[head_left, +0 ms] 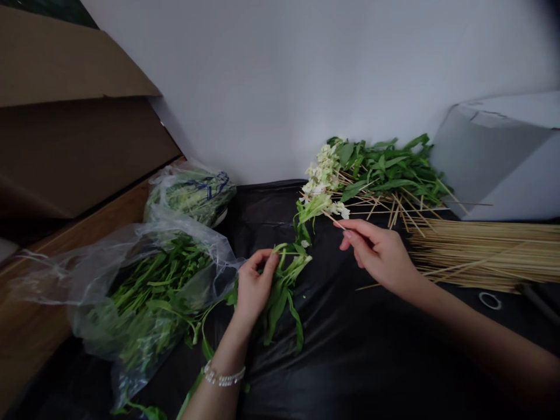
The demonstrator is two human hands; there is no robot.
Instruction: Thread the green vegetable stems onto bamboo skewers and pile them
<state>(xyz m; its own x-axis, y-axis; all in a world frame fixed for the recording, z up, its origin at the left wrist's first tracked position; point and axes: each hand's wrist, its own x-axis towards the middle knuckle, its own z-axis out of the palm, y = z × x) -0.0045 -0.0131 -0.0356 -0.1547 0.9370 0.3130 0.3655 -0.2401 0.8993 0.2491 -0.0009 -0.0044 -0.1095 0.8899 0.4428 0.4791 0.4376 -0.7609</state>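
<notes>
My left hand [254, 286] pinches a small bunch of leafy green stems [282, 280] lying on the black plastic sheet [350, 350]. My right hand [378, 254] is closed on a thin bamboo skewer threaded with greens and white blossoms [321, 195], holding it just above the sheet. The skewer's tip points up and to the left. A bead bracelet [223, 376] sits on my left wrist.
A clear bag of loose greens [144, 291] lies at the left, a second bag [192, 192] behind it. Finished skewers of greens [389, 172] pile up at the back. A heap of bare bamboo skewers [485, 254] lies right. Cardboard boxes [65, 116] and a white box [507, 157] flank the area.
</notes>
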